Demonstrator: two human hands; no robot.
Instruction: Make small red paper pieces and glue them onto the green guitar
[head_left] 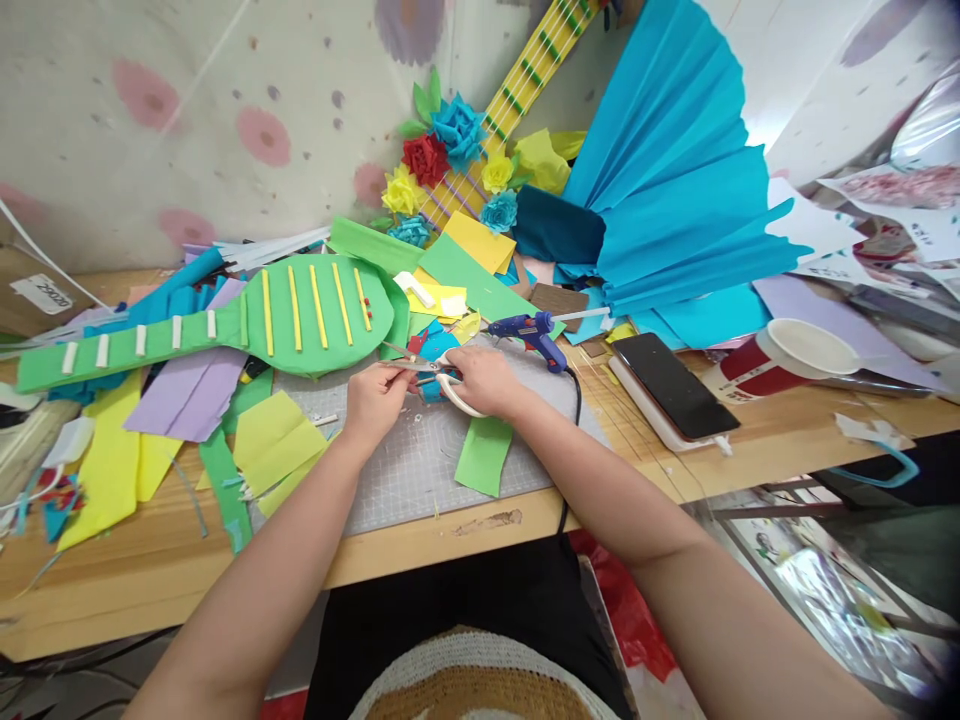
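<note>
White-handled scissors [463, 398] are in my right hand [484, 380], whose fingers are closed round the handles. The blades point left, toward my left hand [375, 400]. That hand is pinched at the blades, on something too small to make out. Both hands are over the grey cutting mat [405, 480]. Just behind them lies a green paper instrument [315, 315] with yellow strips on its body and white pieces along its neck. A blue glue gun [529, 330] rests right behind my right hand. A green paper piece [484, 457] lies below my right wrist.
Yellow paper [109, 460], purple paper [187, 390] and other scraps cover the left side. A phone [675, 385] and a paper cup [780, 360] stand at the right. Blue pleated paper [675, 150] and a yellow flowered instrument [540, 70] lean at the back. The glue gun's cord [577, 400] runs over the table edge.
</note>
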